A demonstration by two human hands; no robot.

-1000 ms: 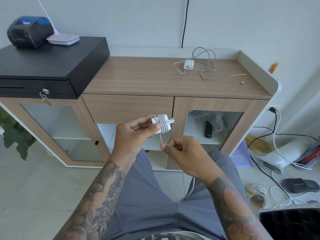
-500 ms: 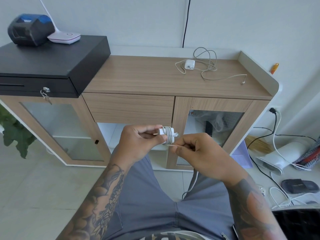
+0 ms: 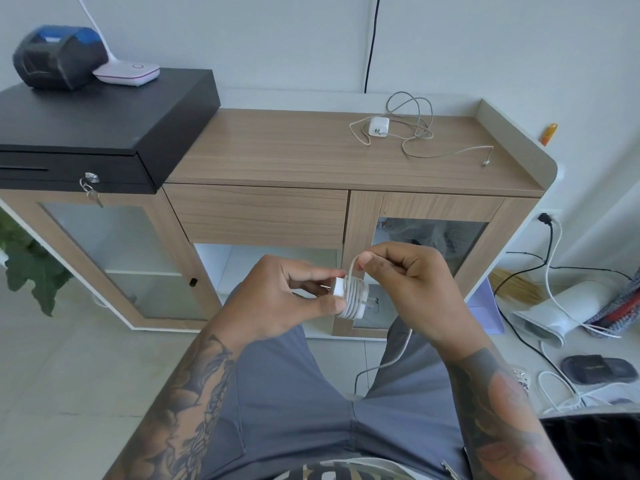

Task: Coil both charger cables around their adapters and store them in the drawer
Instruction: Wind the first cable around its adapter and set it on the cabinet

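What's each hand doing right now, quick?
Left hand: closed on the adapter, gripping its end.
Right hand: closed on the cable, pinching it just above the coil.

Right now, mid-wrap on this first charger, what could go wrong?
1. The loose tail of the white cable hangs between the knees; it may snag and pull the turns loose.
2. The left hand holds the small white adapter only at one end, so a tug from the right hand might slip it.
3. The wooden drawer is shut while both hands are busy.
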